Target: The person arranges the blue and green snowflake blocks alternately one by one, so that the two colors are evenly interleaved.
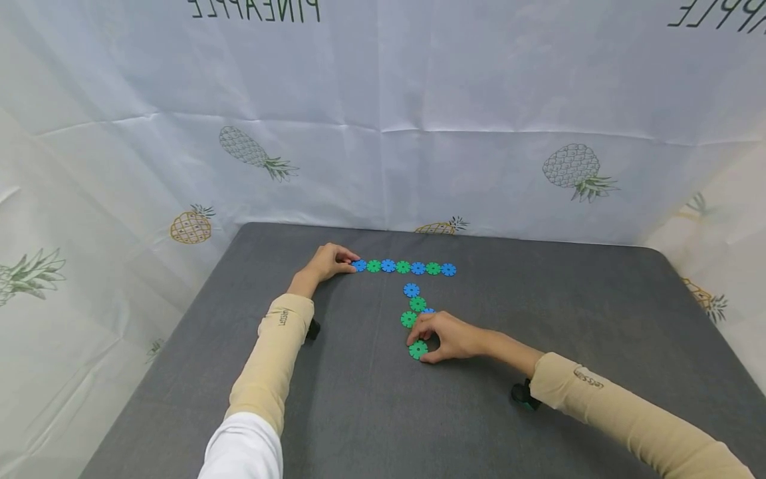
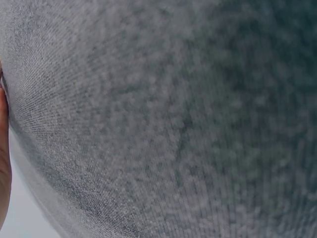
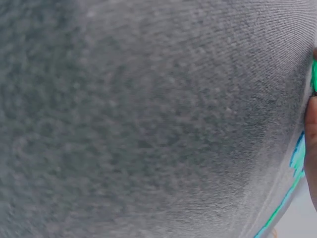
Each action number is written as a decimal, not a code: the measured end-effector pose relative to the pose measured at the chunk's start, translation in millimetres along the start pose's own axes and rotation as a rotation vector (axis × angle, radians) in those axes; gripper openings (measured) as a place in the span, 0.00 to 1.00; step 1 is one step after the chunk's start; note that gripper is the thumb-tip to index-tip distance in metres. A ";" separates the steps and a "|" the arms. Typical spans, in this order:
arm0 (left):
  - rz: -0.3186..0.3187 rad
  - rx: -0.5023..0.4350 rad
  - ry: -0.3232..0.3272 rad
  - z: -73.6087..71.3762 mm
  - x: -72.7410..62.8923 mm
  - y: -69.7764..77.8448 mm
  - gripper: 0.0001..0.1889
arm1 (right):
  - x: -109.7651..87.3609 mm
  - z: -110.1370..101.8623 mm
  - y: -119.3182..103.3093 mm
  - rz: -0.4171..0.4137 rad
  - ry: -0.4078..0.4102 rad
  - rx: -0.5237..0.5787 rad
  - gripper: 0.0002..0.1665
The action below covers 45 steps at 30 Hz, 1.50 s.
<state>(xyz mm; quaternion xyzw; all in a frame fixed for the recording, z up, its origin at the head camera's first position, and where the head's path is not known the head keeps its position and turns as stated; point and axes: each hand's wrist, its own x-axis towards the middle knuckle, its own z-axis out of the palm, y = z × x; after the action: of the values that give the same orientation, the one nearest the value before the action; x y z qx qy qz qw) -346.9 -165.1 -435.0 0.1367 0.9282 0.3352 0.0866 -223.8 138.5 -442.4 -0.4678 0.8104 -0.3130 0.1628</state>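
Note:
Flat notched interlocking plastic discs lie on the dark grey table. At the left end of a straight row of alternating blue and green discs (image 1: 403, 267), my left hand (image 1: 326, 263) has thumb and fingers at the edges of a blue disc (image 1: 359, 265). Nearer to me, my right hand (image 1: 451, 336) pinches a green disc (image 1: 418, 350) between thumb and fingertips. Just beyond that hand are a blue disc (image 1: 411, 290), two green ones (image 1: 417, 304) and another blue disc (image 1: 428, 311), which the hand partly covers. Only a sliver of each hand shows in the wrist views.
The grey cloth-covered table (image 1: 359, 399) has rounded far corners. Behind it hangs a pale curtain (image 1: 383, 166) printed with pineapples. Both forearms wear beige sleeves (image 1: 272, 359), with a small black device (image 1: 524, 395) under the right wrist and one under the left.

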 end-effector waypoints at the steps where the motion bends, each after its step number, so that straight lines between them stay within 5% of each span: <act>1: 0.002 0.000 -0.001 -0.3 -0.1 -0.3 0.15 | -0.4 0.1 0.2 -0.001 0.001 0.001 0.15; 12: 0.006 0.008 -0.003 -1.9 0.9 -0.8 0.16 | -8.9 -4.1 4.8 -0.008 0.062 0.077 0.14; 22: 0.019 0.022 0.004 -1.3 -0.2 3.1 0.15 | -20.8 -20.6 23.5 -0.011 0.247 0.078 0.14; 45: 0.000 0.003 -0.002 0.0 1.6 0.5 0.15 | -54.4 -46.0 64.5 0.229 0.497 0.087 0.14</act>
<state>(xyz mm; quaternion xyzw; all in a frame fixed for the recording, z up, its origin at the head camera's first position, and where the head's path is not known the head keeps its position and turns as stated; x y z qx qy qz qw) -348.4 -164.2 -434.7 0.1371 0.9285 0.3339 0.0873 -264.1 225.2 -452.0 -0.2746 0.8590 -0.4319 0.0134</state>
